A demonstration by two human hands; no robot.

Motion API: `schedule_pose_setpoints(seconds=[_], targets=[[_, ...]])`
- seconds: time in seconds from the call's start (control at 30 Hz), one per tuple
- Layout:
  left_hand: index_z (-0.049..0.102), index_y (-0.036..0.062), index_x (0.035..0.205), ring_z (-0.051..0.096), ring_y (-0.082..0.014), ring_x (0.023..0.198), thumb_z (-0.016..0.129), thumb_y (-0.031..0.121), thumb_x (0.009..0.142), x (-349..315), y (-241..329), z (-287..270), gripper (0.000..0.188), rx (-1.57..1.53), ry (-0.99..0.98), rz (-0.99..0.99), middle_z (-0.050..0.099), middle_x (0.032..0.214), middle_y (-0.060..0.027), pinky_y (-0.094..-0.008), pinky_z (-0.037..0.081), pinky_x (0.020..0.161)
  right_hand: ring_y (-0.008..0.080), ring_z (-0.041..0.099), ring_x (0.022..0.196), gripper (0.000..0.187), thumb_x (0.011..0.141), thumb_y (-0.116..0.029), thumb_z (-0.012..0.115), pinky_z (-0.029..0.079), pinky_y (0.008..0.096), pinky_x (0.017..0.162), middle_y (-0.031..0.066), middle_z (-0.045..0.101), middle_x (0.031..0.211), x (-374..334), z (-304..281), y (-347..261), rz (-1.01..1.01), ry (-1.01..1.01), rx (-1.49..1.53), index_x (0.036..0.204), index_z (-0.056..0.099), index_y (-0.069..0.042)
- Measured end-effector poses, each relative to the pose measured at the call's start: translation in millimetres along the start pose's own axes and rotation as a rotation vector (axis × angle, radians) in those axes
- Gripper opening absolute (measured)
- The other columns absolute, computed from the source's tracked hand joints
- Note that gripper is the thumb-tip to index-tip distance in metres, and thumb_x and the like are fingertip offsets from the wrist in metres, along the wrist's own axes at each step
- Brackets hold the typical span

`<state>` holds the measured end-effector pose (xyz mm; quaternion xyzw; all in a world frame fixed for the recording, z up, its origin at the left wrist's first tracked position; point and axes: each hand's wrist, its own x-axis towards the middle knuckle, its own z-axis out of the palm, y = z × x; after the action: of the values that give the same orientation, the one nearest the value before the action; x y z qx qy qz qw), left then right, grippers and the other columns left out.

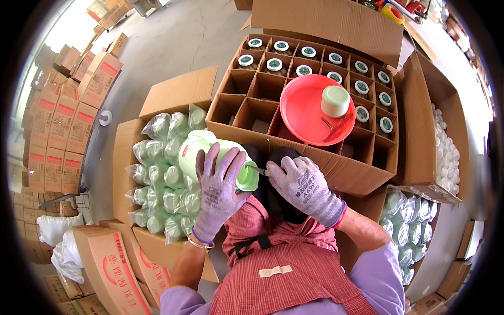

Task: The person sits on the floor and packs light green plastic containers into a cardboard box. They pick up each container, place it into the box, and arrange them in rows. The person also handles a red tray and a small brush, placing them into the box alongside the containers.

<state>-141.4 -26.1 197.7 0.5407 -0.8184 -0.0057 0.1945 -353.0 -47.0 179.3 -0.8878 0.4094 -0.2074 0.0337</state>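
Note:
A pale green plastic bottle casing [190, 156] lies on its side above my lap, its open end turned to the right. My left hand [218, 184] is closed over the casing, with the fingers spread along its top. In my right hand [300, 185] I pinch a thin metal tool [258, 169], whose tip meets the rim of the casing's opening. Whether it is a knife or a scraper cannot be made out. Both hands wear grey-purple gloves. Beyond them, a red basin [299, 113] holds a pale green cup [335, 101] and a red-handled tool [336, 127].
The basin rests on a divided carton [247, 131] with several white-capped bottles [274, 64]. At left, an open carton [124, 173] holds bagged green casings [173, 199]. White caps [446, 157] fill a box at right, near more bagged casings [409, 220]. Stacked cartons [65, 115] stand far left.

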Motion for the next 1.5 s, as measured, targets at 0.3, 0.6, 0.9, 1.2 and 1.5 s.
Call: schedule_pose_setpoints(seconds=[0.3,0.6,0.9,1.2,1.5], targets=[[0.056,0.0114,0.12,0.037,-0.0336,0.125,0.082,0.02,0.049,0.2,13.0,3.8,0.076,0.083,-0.016,0.026,0.05,0.125,-0.0047,-0.0587,0.023,0.106,0.0202,0.061,0.057,0.046,0.084,-0.016,0.052,0.052,0.0354,0.051,0.0065,0.054,0.069,-5.6,3.6,-26.0,0.041,-0.252,-0.34,0.129,0.05,-0.008],[0.061,0.0116,0.113,0.039,-0.0342,0.123,0.078,0.03,0.059,-18.2,9.9,22.7,0.06,0.216,0.09,0.085,0.053,0.122,-0.0031,-0.0617,0.021,0.106,0.0231,0.063,0.052,0.047,0.085,-0.01,0.048,0.048,0.0356,0.046,0.0144,0.061,0.065,-17.8,4.7,-29.6,0.164,-0.484,-0.03,0.13,0.045,0.002],[0.062,0.0127,0.108,0.04,-0.0345,0.122,0.077,0.032,0.065,-51.9,-4.8,47.2,0.05,0.258,0.249,0.148,0.054,0.121,-0.001,-0.0636,0.021,0.106,0.0393,0.062,0.065,0.027,0.09,-0.016,0.047,0.049,0.0455,0.059,0.0241,0.062,0.071,-34.1,41.3,-26.5,0.204,-0.382,0.729,0.106,0.057,0.004],[0.059,0.0124,0.111,0.038,-0.0363,0.124,0.071,0.038,0.073,-71.9,-22.2,56.6,0.047,0.154,0.312,0.12,0.051,0.123,-0.0032,-0.0646,0.023,0.105,0.0123,0.053,0.044,0.032,0.095,-0.023,0.045,0.05,0.0277,0.045,0.0081,0.054,0.059,-15.4,33.3,-35.3,0.642,-1.003,1.695,0.104,0.053,0.007],[0.052,0.0083,0.117,0.039,-0.0387,0.124,0.054,0.041,0.088,-73.6,-25.6,57.9,0.044,0.024,0.396,0.005,0.049,0.125,-0.0083,-0.0618,0.024,0.106,0.0052,0.035,0.042,0.036,0.102,-0.03,0.033,0.033,0.0214,0.042,-0.0019,0.04,0.059,-26.3,65.2,-68.0,0.716,-0.961,2.867,0.116,0.053,-0.004]])
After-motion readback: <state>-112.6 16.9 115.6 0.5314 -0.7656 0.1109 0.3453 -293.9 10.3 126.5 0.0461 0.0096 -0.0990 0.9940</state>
